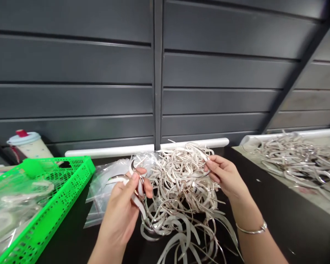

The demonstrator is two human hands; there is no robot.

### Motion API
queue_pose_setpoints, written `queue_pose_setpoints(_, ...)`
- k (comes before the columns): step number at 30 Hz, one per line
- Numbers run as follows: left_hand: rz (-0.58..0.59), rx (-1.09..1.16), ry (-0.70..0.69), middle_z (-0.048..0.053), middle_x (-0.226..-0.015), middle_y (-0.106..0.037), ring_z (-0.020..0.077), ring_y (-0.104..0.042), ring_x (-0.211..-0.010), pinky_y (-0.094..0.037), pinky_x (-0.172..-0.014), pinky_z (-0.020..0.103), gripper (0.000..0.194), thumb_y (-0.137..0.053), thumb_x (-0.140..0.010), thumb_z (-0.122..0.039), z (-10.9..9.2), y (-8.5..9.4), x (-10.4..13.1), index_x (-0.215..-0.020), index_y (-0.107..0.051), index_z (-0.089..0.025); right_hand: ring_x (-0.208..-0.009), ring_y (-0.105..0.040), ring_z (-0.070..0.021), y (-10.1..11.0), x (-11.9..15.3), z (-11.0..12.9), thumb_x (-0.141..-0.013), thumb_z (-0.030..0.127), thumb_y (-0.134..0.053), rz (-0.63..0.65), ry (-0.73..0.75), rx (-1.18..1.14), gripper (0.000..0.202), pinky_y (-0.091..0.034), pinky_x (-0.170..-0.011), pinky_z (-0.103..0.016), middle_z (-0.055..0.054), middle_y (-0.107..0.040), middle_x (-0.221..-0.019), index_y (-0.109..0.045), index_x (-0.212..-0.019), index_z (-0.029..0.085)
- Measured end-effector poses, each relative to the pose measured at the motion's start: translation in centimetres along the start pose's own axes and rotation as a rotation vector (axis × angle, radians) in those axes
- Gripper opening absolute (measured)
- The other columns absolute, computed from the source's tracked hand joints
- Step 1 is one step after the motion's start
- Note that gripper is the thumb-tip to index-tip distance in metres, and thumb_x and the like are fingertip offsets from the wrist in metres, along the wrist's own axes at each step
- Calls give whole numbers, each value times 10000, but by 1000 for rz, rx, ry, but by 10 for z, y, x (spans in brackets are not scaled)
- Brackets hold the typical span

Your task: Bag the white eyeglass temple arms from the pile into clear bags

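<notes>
Curved silver-and-white strips lie in a tangled pile point(178, 194) on the black table between my hands. My left hand point(126, 205) is closed around a few curved strips point(139, 201), their shiny ends sticking out past the fingers at the pile's left side. At the pile's upper right, my right hand point(222, 174) pinches one curved strip point(199, 151) between thumb and fingers. That strip's lower part merges with the pile, so I cannot tell whether it is free of it. A metal bangle circles my right wrist.
A green perforated basket point(63, 203) holding clear-bagged pieces stands at left. Clear plastic bags point(99, 201) lie beside it. A lidded cup point(30, 145) stands behind. Another strip heap point(299, 157) is at right. White tubes point(110, 151) run along the dark slatted panel point(99, 62).
</notes>
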State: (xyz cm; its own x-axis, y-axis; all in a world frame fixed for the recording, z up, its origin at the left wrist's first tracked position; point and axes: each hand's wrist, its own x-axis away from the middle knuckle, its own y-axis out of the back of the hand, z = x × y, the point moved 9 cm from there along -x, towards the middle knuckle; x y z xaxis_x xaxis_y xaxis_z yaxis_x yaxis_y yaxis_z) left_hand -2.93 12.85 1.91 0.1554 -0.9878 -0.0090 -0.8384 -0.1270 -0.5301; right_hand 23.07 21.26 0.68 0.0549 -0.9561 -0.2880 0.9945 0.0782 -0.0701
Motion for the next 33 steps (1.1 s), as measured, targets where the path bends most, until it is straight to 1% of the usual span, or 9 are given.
queue_pose_setpoints(4,-28,-50,85,52,-726,-714,134,-642,-659,-508,-671,210,285,-803,-656,-280,12,-2,2,-878,-698,-136,-361,-366,-38,-14,8,10,-715,426,-733,53,-11,-242,290,-310,-364,-189,17,-597,-613,-577,-761,185)
queue_pose_setpoints(8,37,-80,82,69,-750,-715,130,-632,-662,-496,-669,213,282,-769,-693,-253,16,-12,5,-931,-710,-115,-571,-574,-116,-30,20,24,-739,332,-722,151,89,-182,167,-484,-533,-243,-21,-640,-723,-641,-797,198)
queue_pose_setpoints(10,67,-98,76,70,-757,-712,121,-616,-651,-482,-652,206,274,-750,-713,-256,16,-15,5,-943,-711,-112,-691,-612,-148,-35,28,38,-769,230,-675,180,237,-15,51,-504,-613,-270,-35,-645,-783,-656,-730,204)
queue_pose_setpoints(14,34,-134,61,76,-755,-720,150,-637,-671,-485,-684,241,292,-747,-713,-269,13,-11,3,-955,-701,-112,-754,-591,-164,-51,56,75,-830,71,-490,188,684,400,266,-478,-667,-312,-37,-630,-807,-628,-652,212)
queue_pose_setpoints(17,6,-169,48,93,-778,-737,202,-679,-736,-494,-753,289,307,-760,-695,-296,13,-9,4,-936,-693,-118,-771,-543,-174,-67,72,83,-837,6,-393,187,856,619,313,-455,-679,-327,-44,-606,-794,-597,-697,198)
queue_pose_setpoints(21,44,-259,80,84,-811,-740,231,-686,-788,-494,-798,329,358,-763,-687,-331,24,-15,7,-974,-685,-132,-737,-495,-173,-93,81,75,-874,-6,-338,191,892,853,350,-430,-638,-315,-67,-599,-788,-522,-628,162)
queue_pose_setpoints(26,116,-408,99,60,-788,-711,241,-645,-861,-477,-804,327,316,-763,-682,-332,41,-23,10,-920,-706,-133,-797,-521,-186,-124,96,63,-928,72,-399,310,957,922,281,-471,-706,-333,-76,-621,-857,-559,-709,147)
queue_pose_setpoints(30,83,-342,102,28,-679,-658,194,-614,-722,-475,-703,292,321,-802,-620,-386,49,-16,10,-798,-701,-139,-929,-552,-197,-119,101,68,-901,55,-414,261,968,803,202,-506,-755,-326,-113,-589,-1112,-583,-922,164)
queue_pose_setpoints(33,105,-300,118,21,-647,-644,170,-596,-656,-470,-654,274,330,-832,-577,-374,51,-17,11,-763,-694,-138,-997,-564,-181,-109,99,75,-850,5,-395,275,917,576,310,-515,-815,-318,-104,-578,-1105,-554,-1045,187)
